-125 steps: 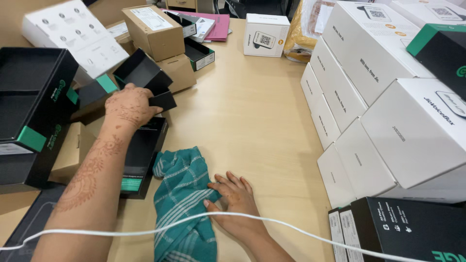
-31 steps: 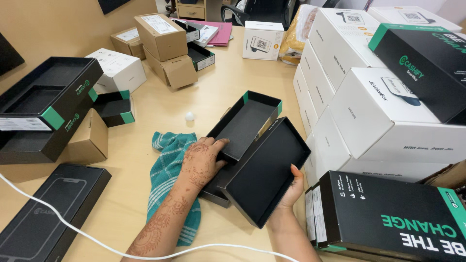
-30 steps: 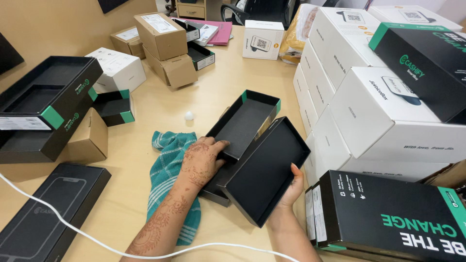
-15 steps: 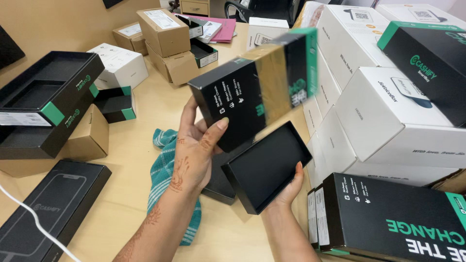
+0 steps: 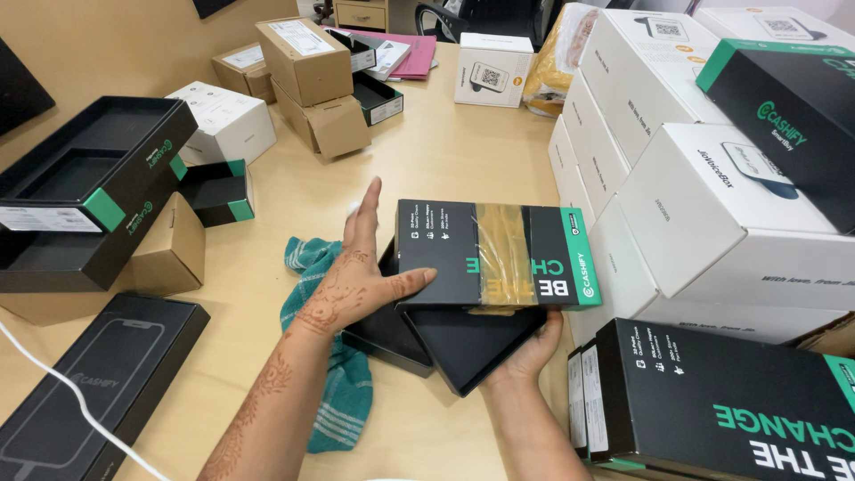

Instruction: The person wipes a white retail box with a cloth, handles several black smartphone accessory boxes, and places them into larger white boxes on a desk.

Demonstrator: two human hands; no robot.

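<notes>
A person's left hand (image 5: 356, 281) presses flat, fingers spread, against the left end of a black lid (image 5: 494, 254) with green trim, held level above a black tray (image 5: 463, 343). The right hand (image 5: 530, 347) grips the tray from beneath at its right edge. A teal cloth (image 5: 334, 392) lies on the wooden surface (image 5: 445, 151) below.

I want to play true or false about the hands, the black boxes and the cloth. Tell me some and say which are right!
1. The left hand touches the black box lid. True.
2. The right hand is under the black tray. True.
3. The green cloth lies on top of the lid. False: it lies on the table, beside the left wrist.
4. The lid has red edges. False: its edge is green.
</notes>
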